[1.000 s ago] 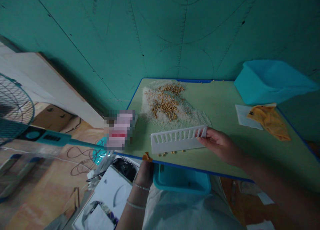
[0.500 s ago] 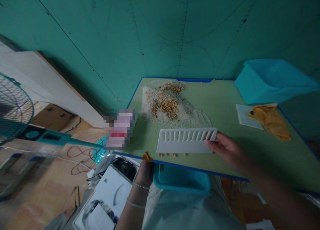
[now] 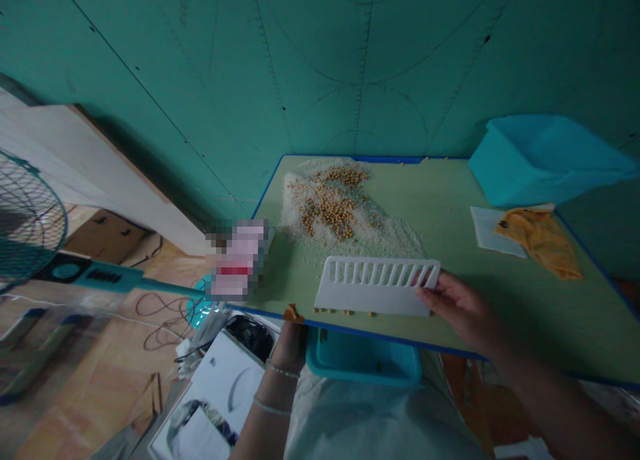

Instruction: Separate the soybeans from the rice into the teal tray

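1. Slotted strip (image 3: 370,300) is over the near half of the table (image 3: 440,210), past the soft, pale, wrinkled cloth (image 3: 370,420) on the person's lap.
2. On the lap sits a tub (image 3: 370,378). It is blue-green and smooth, with round corners, and it pokes out from under the table's edge.
3. The left hand (image 3: 296,335) is just beside the tub, at the table's edge. Its fingers are hidden, so I cannot tell if they are apart or together. Two thin bands circle that arm.
4. Some loose beans (image 3: 349,313), small and round, lie in a row along the strip's near edge.
5. The strip is white, flat and long, like smooth plastic. Thin slots run along its far side; the near side is solid. I cannot tell if it touches the table.
6. The right hand (image 3: 457,308) is clamped on the strip's right end, with the thumb on the near face and fingers behind.
7. Past the strip is a low, wide heap of tiny white grains (image 3: 373,228), rough like sand. Shiny tan beans (image 3: 333,213) sit on top.
8. To the right lies a crumpled yellow cloth (image 3: 543,240), partly over a flat white sheet (image 3: 487,232).
9. Behind them stands a blue bin (image 3: 530,173) with slanted sides.
10. Farthest is a flat green wall (image 3: 320,73) with drawn lines and curves.
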The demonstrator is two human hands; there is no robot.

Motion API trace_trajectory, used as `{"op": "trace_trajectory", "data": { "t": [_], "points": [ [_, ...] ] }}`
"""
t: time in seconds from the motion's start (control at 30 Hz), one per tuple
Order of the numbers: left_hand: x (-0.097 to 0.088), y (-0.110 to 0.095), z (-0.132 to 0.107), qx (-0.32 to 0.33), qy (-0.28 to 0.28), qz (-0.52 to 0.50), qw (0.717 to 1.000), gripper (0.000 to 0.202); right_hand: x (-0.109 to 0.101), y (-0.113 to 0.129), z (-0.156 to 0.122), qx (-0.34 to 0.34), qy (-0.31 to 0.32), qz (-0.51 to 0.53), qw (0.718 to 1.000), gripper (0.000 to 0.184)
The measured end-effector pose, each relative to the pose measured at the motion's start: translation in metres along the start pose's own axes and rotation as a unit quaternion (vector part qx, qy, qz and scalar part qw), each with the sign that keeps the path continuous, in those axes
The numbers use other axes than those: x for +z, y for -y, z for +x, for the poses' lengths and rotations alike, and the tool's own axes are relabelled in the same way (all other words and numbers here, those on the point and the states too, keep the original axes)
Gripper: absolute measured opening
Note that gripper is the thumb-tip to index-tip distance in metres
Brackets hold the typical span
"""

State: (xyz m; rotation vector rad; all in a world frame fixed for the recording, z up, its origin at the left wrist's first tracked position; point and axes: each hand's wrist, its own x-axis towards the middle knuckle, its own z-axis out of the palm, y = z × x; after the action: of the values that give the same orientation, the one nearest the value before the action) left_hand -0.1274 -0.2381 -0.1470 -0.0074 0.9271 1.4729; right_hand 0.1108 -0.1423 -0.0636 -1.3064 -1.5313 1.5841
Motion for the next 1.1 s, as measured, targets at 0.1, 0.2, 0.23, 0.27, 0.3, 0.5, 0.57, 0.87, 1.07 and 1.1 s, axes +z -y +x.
{"op": "trace_trajectory", "data": {
  "t": [0.1,0.2,0.23,0.27,0.3,0.5,0.57,0.87,1.07,1.1],
  "points": [
    [0.001,-0.001,0.001,-0.003,-0.004,0.000,1.000,0.023,0.003,0.002,-0.001,-0.003,0.008,-0.002,1.000,0.036],
    [0.001,-0.001,0.001,-0.006,-0.003,0.001,1.000,0.023,0.004,0.002,-0.001,-0.004,0.010,0.006,1.000,0.034],
    [0.001,-0.001,0.001,-0.007,-0.002,0.001,1.000,0.024,0.004,0.002,-0.001,-0.002,0.011,0.009,1.000,0.034],
    [0.000,-0.001,0.001,-0.005,-0.001,0.001,1.000,0.026,0.004,0.001,-0.001,0.000,0.012,0.010,1.000,0.033],
    [0.000,0.000,0.001,-0.003,-0.001,0.000,1.000,0.028,0.004,0.001,-0.001,0.003,0.013,0.010,1.000,0.033],
    [-0.003,0.002,0.003,0.006,-0.001,-0.003,1.000,0.034,0.005,-0.001,-0.004,0.008,0.009,0.010,1.000,0.035],
    [-0.004,0.003,0.003,0.009,-0.005,-0.002,1.000,0.032,0.004,-0.003,-0.005,0.011,0.017,0.011,1.000,0.034],
    [-0.004,0.001,0.003,0.009,-0.019,0.000,1.000,0.035,0.003,-0.006,-0.005,0.019,0.001,0.021,1.000,0.035],
    [-0.003,0.001,0.002,-0.009,-0.022,0.000,1.000,0.030,-0.008,-0.005,-0.005,0.021,-0.013,0.028,0.999,0.034],
    [-0.003,0.001,0.002,-0.012,-0.023,0.000,1.000,0.029,-0.011,-0.006,-0.005,0.021,-0.018,0.032,0.999,0.034]
  ]
}}
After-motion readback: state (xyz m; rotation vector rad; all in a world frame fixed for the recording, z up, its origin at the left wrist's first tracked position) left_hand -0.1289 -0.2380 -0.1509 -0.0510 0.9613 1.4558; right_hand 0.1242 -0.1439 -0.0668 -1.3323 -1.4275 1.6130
